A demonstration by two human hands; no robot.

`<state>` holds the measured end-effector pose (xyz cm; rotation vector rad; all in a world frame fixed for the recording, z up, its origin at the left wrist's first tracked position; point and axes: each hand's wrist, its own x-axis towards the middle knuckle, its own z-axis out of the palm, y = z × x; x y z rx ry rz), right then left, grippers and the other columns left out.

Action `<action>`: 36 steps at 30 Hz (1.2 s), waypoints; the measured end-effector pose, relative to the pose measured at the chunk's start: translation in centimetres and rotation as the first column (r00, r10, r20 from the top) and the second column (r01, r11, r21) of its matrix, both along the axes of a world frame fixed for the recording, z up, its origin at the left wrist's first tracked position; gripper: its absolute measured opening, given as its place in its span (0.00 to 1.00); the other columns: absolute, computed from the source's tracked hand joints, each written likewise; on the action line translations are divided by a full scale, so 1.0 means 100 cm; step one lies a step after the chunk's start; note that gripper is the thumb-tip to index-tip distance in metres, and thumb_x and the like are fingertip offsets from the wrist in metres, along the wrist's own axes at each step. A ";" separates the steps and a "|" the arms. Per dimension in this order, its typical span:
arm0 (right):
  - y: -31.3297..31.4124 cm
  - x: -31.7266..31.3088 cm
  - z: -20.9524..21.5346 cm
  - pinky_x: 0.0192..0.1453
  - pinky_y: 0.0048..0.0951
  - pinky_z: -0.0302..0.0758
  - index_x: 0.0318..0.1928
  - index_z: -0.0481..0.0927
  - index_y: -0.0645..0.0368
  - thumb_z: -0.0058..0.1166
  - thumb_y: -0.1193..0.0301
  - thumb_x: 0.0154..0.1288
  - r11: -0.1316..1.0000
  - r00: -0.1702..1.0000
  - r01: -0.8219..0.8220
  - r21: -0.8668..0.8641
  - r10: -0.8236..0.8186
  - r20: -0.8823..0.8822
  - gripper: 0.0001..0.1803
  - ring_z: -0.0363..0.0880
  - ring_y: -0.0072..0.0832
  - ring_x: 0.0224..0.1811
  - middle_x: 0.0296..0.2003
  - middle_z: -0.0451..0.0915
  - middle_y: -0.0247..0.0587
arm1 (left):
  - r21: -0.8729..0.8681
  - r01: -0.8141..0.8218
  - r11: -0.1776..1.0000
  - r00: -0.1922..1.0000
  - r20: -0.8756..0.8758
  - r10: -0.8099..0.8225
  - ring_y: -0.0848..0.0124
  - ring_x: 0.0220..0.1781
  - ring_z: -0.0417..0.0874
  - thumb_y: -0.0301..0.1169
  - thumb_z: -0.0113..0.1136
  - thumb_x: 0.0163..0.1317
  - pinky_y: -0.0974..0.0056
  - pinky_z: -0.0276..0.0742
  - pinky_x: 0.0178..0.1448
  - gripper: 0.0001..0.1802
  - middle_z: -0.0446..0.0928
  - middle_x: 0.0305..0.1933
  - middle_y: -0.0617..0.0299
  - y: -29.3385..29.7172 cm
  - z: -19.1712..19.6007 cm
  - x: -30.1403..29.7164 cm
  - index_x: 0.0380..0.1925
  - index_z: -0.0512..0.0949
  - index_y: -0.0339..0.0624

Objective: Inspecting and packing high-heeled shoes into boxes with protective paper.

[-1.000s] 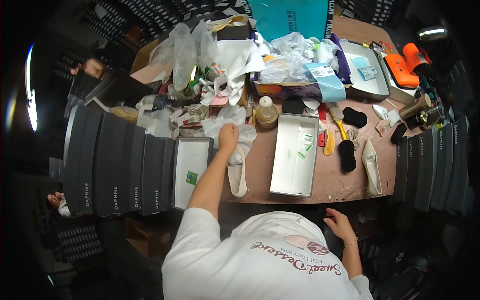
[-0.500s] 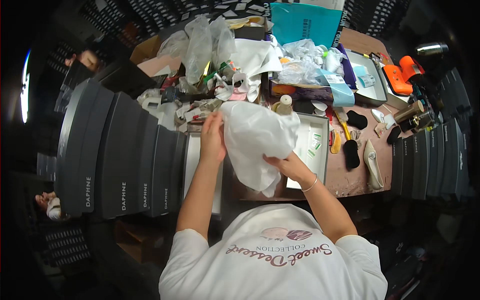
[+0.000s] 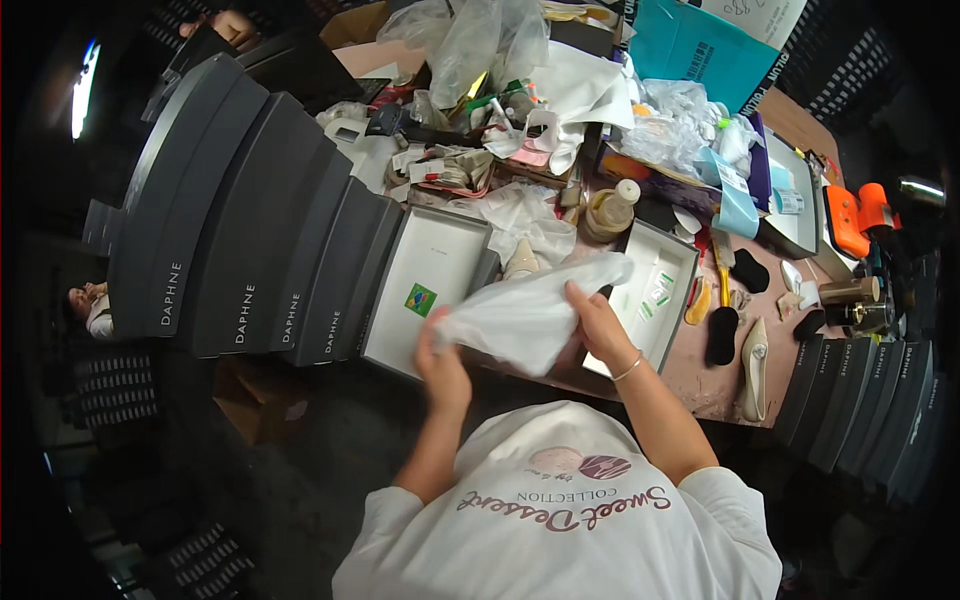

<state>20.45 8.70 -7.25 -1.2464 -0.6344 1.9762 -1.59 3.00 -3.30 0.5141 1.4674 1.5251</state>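
A thin white wrapping sheet (image 3: pixel 528 318), paper or plastic I cannot tell, is stretched between my two hands above the table's near edge. My left hand (image 3: pixel 443 372), somewhat blurred, is closed on the sheet's left end. At the right end, my right hand (image 3: pixel 604 330) grips it with the thumb on top. Just beyond the sheet the beige toe of a shoe (image 3: pixel 521 260) shows; the sheet hides the rest. An open shoebox part (image 3: pixel 445 235) with a green sticker inside lies on the left. Another shallow box part (image 3: pixel 678 262), holding small green-and-white stickers, lies on the right.
Dark shoeboxes (image 3: pixel 250 230) are stacked high at left, and more (image 3: pixel 860 395) stand at right. A cream flat shoe (image 3: pixel 754 372), a yellow-handled brush (image 3: pixel 722 262) and black pads (image 3: pixel 721 335) lie on the right. A bottle (image 3: pixel 609 215) and a bag-filled box (image 3: pixel 660 190) stand farther back.
The sheet has gone from a raised, bunched shape to a lower, stretched one. My left hand has dropped toward me, uncovering the left box part and the shoe toe. The view has shifted.
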 end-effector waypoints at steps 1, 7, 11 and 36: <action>-0.004 0.017 -0.008 0.49 0.35 0.78 0.50 0.73 0.66 0.56 0.53 0.65 0.954 0.943 -0.299 -0.006 0.296 0.155 0.27 0.80 0.33 0.45 0.43 0.79 0.49 | 0.215 -0.034 0.976 0.998 0.057 0.022 0.64 0.56 0.74 0.27 0.44 0.64 0.61 0.69 0.62 0.18 0.73 0.53 0.54 0.004 -0.001 -0.033 0.52 0.72 0.33; -0.047 -0.015 -0.021 0.60 0.47 0.70 0.69 0.53 0.55 0.70 0.47 0.43 0.746 0.630 -0.561 0.359 0.103 0.770 0.57 0.64 0.64 0.61 0.68 0.46 0.69 | 0.341 -0.340 0.876 0.876 -0.223 0.427 0.67 0.42 0.77 0.29 0.48 0.60 0.62 0.74 0.49 0.13 0.74 0.39 0.57 -0.018 0.088 -0.119 0.40 0.74 0.31; -0.051 -0.069 -0.028 0.56 0.43 0.74 0.64 0.63 0.60 0.67 0.52 0.49 0.650 0.470 -0.693 0.311 0.080 0.879 0.46 0.72 0.60 0.55 0.67 0.50 0.68 | 0.269 -0.043 0.962 0.846 -0.503 0.178 0.73 0.36 0.74 0.23 0.53 0.56 0.67 0.72 0.44 0.08 0.75 0.34 0.62 0.002 0.090 -0.080 0.35 0.75 0.31; -0.167 0.112 0.098 0.46 0.44 0.79 0.44 0.77 0.79 0.60 0.50 0.51 0.890 0.980 0.098 0.446 -0.009 -0.198 0.38 0.79 0.49 0.43 0.47 0.74 0.60 | -0.105 0.777 0.620 0.134 -0.936 -0.326 0.54 0.37 0.78 0.14 0.54 0.44 0.59 0.74 0.41 0.21 0.77 0.31 0.53 0.056 0.087 0.054 0.41 0.82 0.40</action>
